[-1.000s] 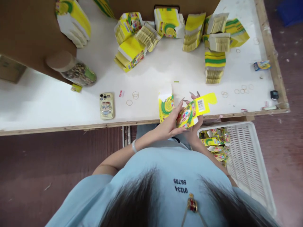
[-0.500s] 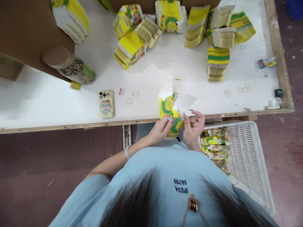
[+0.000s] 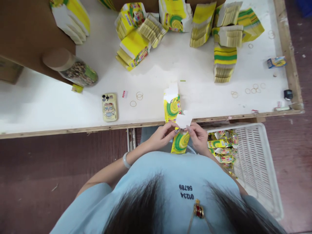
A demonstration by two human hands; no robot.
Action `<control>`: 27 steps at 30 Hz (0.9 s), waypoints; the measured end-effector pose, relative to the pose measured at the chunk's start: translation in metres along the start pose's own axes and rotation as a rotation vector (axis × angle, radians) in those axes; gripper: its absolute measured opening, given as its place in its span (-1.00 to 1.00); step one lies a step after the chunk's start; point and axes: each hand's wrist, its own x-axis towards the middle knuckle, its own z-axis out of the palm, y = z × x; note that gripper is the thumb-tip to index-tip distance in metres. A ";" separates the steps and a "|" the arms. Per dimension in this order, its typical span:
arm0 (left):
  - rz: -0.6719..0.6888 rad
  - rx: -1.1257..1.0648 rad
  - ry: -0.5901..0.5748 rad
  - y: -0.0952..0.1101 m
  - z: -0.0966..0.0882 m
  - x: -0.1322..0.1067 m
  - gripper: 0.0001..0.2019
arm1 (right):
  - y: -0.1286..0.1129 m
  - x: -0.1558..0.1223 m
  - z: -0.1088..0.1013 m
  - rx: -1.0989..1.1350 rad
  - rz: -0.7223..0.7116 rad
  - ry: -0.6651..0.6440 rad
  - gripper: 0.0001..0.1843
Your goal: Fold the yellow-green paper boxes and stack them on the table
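Between my hands is a yellow and green printed carton [image 3: 180,143] with a white flap standing up at its far end. My left hand [image 3: 163,134] pinches the carton's left edge near the flap. On the opposite edge, my right hand [image 3: 198,137] is closed with thumb and fingers at the base of the flap. Just beyond, another yellow carton [image 3: 171,109] lies on the table's front edge, its white end pointing away from me; whether it is one or a stack I cannot tell.
Stacks of folded cartons [image 3: 224,63] stand along the back of the white table [image 3: 97,107]. A phone [image 3: 109,107], rubber bands [image 3: 139,95] and a jar [image 3: 78,70] lie to the left. A white basket [image 3: 255,156] with filled-looking yellow cartons [image 3: 225,151] sits below right.
The carton in my hands has come closer to my body and straightened. My right hand has moved down and inward, and the white flap now stands between both hands.
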 end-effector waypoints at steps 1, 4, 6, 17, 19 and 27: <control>0.006 -0.002 0.038 0.000 0.002 0.001 -0.63 | 0.002 0.000 0.000 -0.015 -0.025 0.031 -0.84; -0.038 -0.056 0.069 0.000 0.005 0.002 -0.53 | 0.009 -0.001 -0.002 -0.057 -0.082 0.075 -0.71; -0.088 -0.063 0.049 -0.001 0.004 0.000 -0.47 | 0.013 0.000 -0.009 -0.132 -0.162 -0.028 -0.71; -0.145 -0.045 0.130 0.002 0.000 0.000 -0.56 | -0.017 0.004 -0.013 0.157 0.339 -0.408 -0.39; -0.141 -0.063 0.129 0.002 -0.001 0.000 -0.59 | -0.021 0.009 -0.017 0.220 0.382 -0.428 -0.44; 0.027 0.208 0.012 0.001 -0.008 0.004 -0.60 | -0.017 0.014 -0.016 0.317 0.426 -0.366 -0.54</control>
